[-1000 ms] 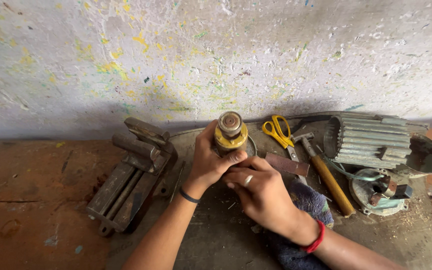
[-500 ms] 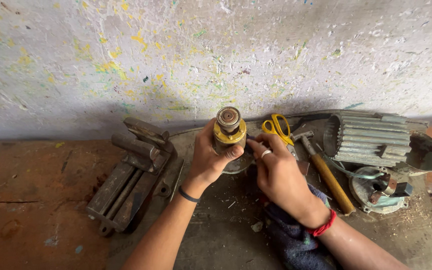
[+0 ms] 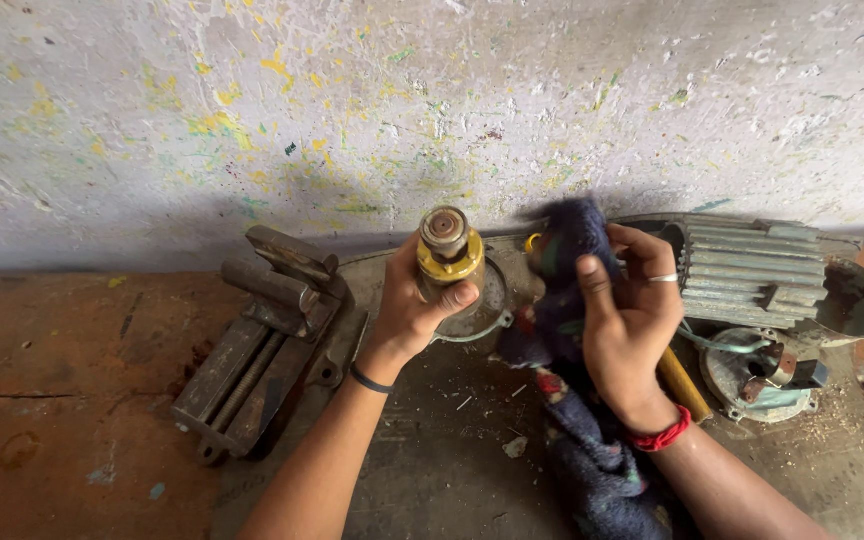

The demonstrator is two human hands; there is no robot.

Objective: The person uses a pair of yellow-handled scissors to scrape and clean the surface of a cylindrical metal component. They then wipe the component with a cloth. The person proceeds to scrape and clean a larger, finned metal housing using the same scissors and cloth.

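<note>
My left hand grips an upright cylindrical metal part with a yellow band and a rusty round top, held above a round metal cover. My right hand holds a dark blue rag with coloured flecks, lifted just to the right of the part. The rag hangs down past my right wrist, which wears a red thread. A ring shows on one right finger.
A rusty bench vise lies at the left on the floor. A finned grey motor housing lies at the right, with a round end piece in front of it and a yellow tool handle beside my right wrist. A paint-flecked wall rises behind.
My right hand has picked up the dark rag from the floor and raised it beside the cylindrical part. The scissors are now hidden behind the rag. My left hand keeps its grip.
</note>
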